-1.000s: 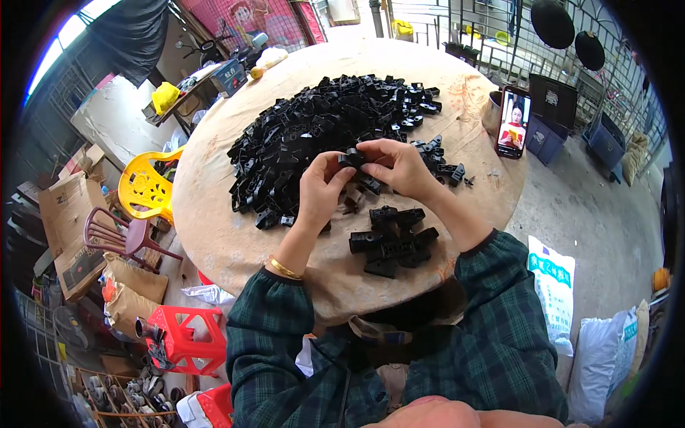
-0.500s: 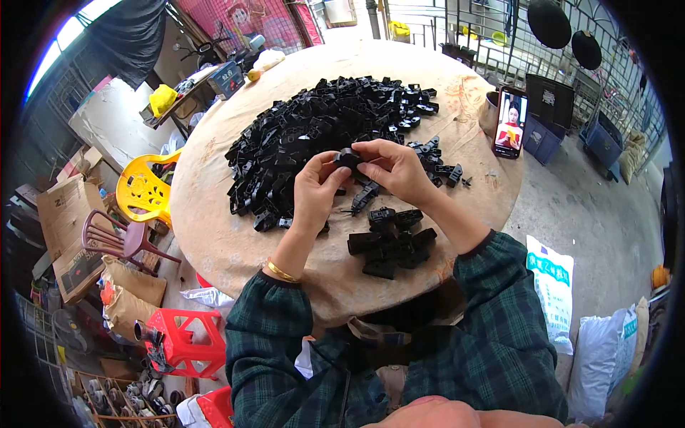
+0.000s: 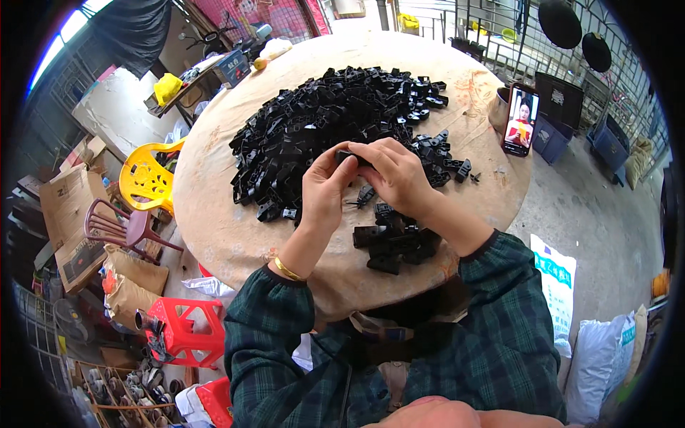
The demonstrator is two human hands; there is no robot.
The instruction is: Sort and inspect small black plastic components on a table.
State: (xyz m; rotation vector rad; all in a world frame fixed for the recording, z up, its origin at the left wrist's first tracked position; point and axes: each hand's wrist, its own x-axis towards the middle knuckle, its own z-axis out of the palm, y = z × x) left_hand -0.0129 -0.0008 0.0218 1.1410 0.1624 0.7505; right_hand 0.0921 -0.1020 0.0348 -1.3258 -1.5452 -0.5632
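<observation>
both hands are closed on a small black part [image 3: 347, 155], the left hand [image 3: 325, 189] and the right hand [image 3: 399, 178] pinching it between thumbs and fingers above the near edge of a large heap of black parts [image 3: 307, 135]. the surface [image 3: 203, 214] is round and covered with a cream cloth, stained reddish-brown toward its far right. a smaller cluster of black parts [image 3: 399, 250] lies nearer the body, partly behind the right forearm. at the right edge, a phone [image 3: 520, 121] stands upright with its screen lit, just beside a pot [image 3: 499, 107].

around the surface is a cluttered room with a grey floor [image 3: 592, 235]. on the left are a yellow chair [image 3: 148, 187], a maroon chair [image 3: 139, 227], flattened cardboard [image 3: 68, 203] and a red stool [image 3: 182, 324]. on the right are white sacks [image 3: 598, 360] and dark blue bins [image 3: 551, 140], with barred fencing behind and two black discs [image 3: 559, 23] hanging near it.
</observation>
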